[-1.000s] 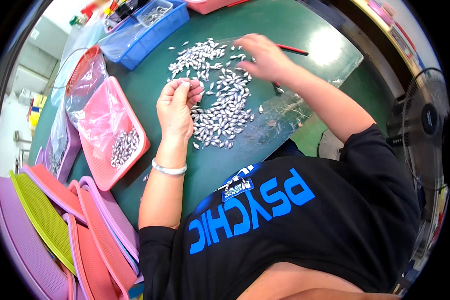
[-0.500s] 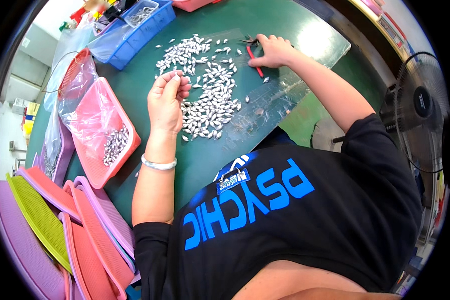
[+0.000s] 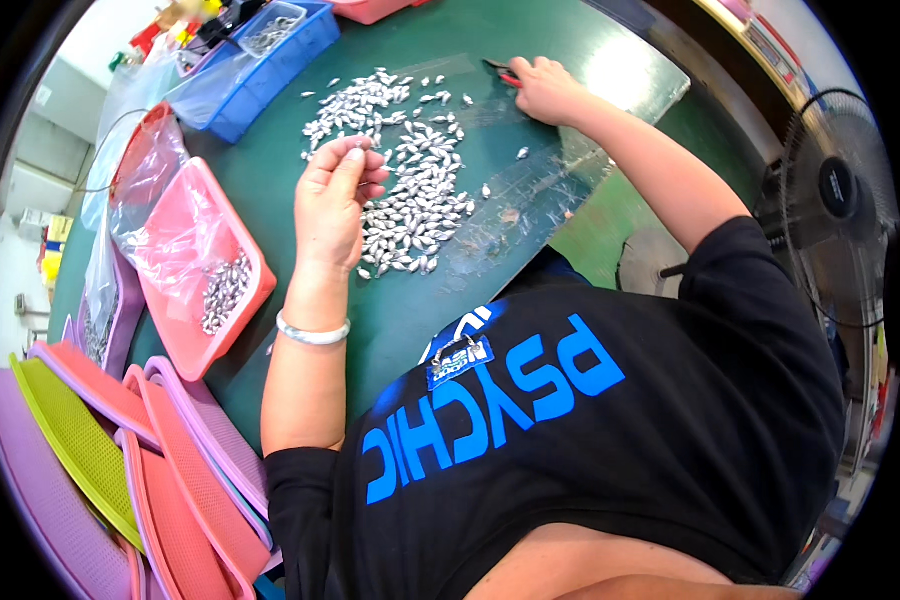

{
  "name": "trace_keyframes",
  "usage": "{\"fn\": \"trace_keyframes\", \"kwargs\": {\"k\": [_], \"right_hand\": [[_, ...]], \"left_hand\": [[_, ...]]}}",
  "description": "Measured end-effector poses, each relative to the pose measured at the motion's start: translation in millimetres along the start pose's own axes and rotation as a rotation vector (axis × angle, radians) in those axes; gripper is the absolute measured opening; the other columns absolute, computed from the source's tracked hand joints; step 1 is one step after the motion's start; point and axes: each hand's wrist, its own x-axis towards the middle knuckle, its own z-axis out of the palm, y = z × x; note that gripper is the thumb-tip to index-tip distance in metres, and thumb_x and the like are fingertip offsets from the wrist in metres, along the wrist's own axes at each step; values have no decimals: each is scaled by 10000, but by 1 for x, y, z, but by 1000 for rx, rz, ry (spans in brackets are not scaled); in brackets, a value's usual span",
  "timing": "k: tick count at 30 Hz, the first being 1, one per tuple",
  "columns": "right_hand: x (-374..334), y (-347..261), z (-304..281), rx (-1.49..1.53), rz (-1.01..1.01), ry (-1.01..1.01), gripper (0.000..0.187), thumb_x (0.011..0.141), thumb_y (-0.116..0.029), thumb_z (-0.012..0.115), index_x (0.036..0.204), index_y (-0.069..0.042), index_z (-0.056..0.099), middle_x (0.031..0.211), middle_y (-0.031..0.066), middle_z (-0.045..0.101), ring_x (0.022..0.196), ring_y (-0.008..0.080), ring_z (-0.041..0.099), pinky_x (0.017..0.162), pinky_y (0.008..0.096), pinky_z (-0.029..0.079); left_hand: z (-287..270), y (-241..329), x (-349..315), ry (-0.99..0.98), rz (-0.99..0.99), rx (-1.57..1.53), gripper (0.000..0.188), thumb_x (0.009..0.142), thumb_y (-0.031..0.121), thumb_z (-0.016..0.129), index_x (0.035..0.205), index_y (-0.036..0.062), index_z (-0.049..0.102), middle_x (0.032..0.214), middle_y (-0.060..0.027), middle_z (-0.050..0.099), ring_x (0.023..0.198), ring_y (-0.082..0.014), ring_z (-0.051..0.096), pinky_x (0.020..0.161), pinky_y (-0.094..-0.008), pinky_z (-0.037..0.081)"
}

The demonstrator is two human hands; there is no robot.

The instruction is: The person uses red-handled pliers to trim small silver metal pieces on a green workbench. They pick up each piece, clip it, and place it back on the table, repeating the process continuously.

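On the green table top (image 3: 420,330), many small silver teardrop-shaped metal pieces (image 3: 410,195) lie in a loose spread. My left hand (image 3: 332,205) hovers at the left side of this spread, thumb and forefinger pinched together. Whatever sits between those fingertips is too small to make out. Farther right, my right hand (image 3: 552,92) is closed around the red handles of a pair of pliers (image 3: 500,68). The dark jaws point left, away from the hand, and most of the handles are hidden under the fingers.
Left of my left forearm stands a pink basket (image 3: 202,362) holding clear plastic and more silver pieces. Stacked coloured baskets (image 3: 80,450) fill the lower left. A blue bin (image 3: 232,122) stands at the far left. A black fan (image 3: 838,190) is at the right.
My right hand has closed round the pliers and turned them, so the red handles now lie under the fingers. My left hand keeps its pinch in nearly the same place.
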Motion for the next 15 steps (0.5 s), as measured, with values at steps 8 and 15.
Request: {"fn": "trace_keyframes", "kwargs": {"k": [8,15], "right_hand": [[-42,-34,-73,990,50,-243,338,856,-140,564,1168,-30,499,789,10,549,654,74,500,554,240,416],[-76,-92,-108,1202,-279,-422,365,844,-83,608,1182,-15,491,937,17,568,825,67,517,709,227,442]], "left_hand": [[11,12,-6,-46,51,-119,207,950,149,539,1071,-2,614,867,-56,633,753,-123,597,686,-249,502],[14,21,-11,-20,110,-116,179,953,134,533,1064,11,602,879,-47,638,777,-129,606,699,-258,497]]}}
